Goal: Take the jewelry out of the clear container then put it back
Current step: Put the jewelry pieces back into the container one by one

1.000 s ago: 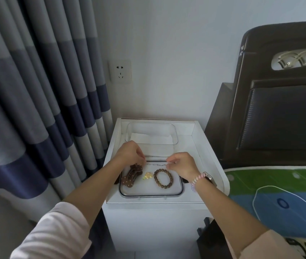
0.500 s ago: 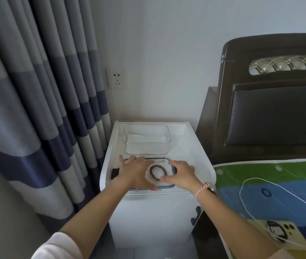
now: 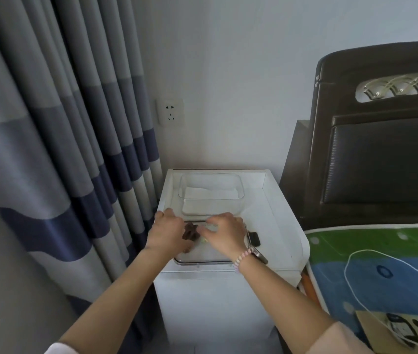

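The rectangular clear plastic container [image 3: 210, 186] is glossy and see-through, with a flat white paper-like liner [image 3: 209, 194] inside. The low clear tray with a dark rim [image 3: 200, 261] also looks like smooth plastic. The white counter [image 3: 277, 221] is smooth and matt. The dark brown beaded bracelet [image 3: 190, 232] looks like dull wood. The grey-and-blue striped curtain [image 3: 57, 139] is matt cloth, and the dark padded headboard [image 3: 384, 159] has a slight leather-like sheen.

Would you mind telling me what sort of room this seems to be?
Most likely a bedroom: a dark padded headboard stands beside a bed with a colourful cover, a small white bedside cabinet sits against the wall, and striped curtains hang alongside.
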